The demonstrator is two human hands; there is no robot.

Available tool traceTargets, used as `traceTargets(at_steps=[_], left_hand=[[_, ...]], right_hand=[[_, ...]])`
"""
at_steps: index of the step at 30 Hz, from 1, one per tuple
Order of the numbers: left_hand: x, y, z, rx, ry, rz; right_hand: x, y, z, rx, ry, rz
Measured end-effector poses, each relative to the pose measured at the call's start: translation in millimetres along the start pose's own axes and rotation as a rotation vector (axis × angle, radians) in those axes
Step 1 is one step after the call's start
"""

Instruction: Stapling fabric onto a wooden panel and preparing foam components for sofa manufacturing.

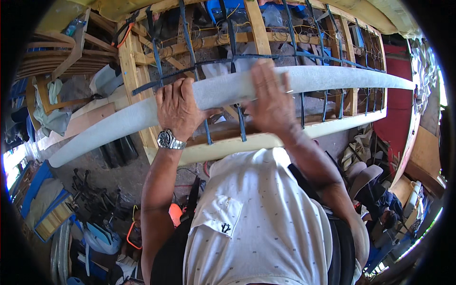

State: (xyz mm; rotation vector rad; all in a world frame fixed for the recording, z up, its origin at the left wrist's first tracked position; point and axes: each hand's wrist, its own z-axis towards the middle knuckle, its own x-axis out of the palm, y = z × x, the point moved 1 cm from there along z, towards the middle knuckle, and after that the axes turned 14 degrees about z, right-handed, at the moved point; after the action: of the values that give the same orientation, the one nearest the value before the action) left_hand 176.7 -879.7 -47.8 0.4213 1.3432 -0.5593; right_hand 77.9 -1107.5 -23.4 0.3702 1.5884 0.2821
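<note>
A long pale grey roll [327, 77], apparently of cloth, stretches crosswise in front of me, with its left end hanging lower. My left hand [181, 105], a metal watch on its wrist, is closed over the roll left of its middle. Against the roll farther right is my right hand [271, 99], smeared by motion, so its grip is unclear. Under the roll lies a wooden frame [259, 31] strung with dark blue webbing straps [231, 28]. Pale padding [228, 148] covers the frame's near edge.
Curved wooden parts [47, 59] are piled at the far left. A red panel [393, 104] stands at the right. Clutter covers the floor on both sides, including a blue-edged board [50, 206] at the lower left and an orange-framed tool [132, 236] near my left forearm.
</note>
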Motion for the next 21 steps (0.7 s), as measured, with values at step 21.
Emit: traceTargets(at_steps=[21], left_hand=[[-11, -12, -24, -0.013, 0.016, 0.048]], right_hand=[[24, 33, -30, -0.196, -0.013, 0.029]])
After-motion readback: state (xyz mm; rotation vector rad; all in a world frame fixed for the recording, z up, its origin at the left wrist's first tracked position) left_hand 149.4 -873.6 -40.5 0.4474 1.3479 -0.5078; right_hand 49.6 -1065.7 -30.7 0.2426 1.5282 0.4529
